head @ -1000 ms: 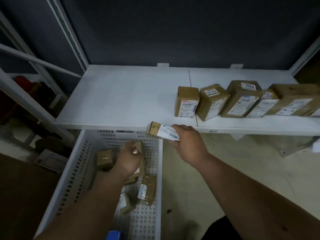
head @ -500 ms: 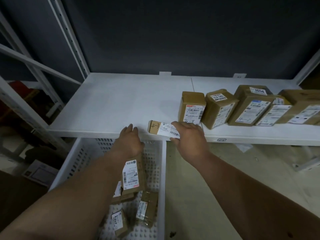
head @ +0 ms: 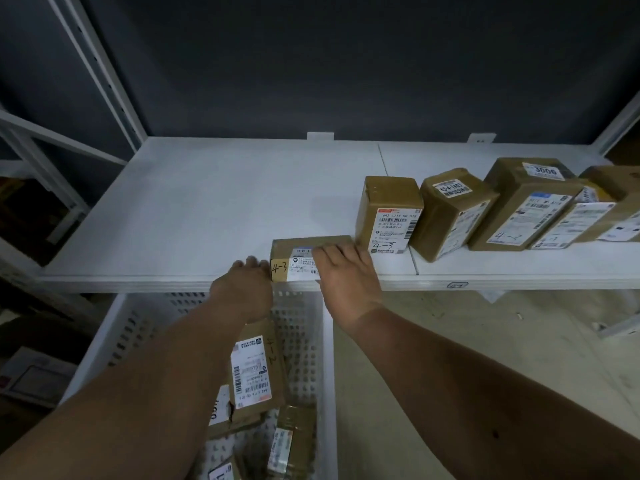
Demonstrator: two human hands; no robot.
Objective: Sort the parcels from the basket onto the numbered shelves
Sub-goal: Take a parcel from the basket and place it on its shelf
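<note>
A small brown parcel (head: 298, 261) marked "4-3" lies on the front edge of the white shelf (head: 207, 209). My right hand (head: 346, 278) grips its right half, fingers over the top. My left hand (head: 242, 285) rests on the shelf edge, with its fingertips against the parcel's left end, and holds nothing. Just right of it stands another parcel marked "4-3" (head: 389, 213). Below the shelf is the white perforated basket (head: 327, 358). It holds several parcels, among them an upright one marked "4-2" (head: 254, 368) under my left wrist.
A row of taller brown parcels (head: 450, 209) (head: 523, 206) runs along the shelf to the right edge of view. The shelf's left half is bare white surface. White rack uprights (head: 104, 71) stand at the left. Pale floor (head: 485, 341) lies right of the basket.
My right hand has set the 4-3 parcel down on the shelf's front edge. My left hand came up out of the basket and now touches the parcel's left end.
</note>
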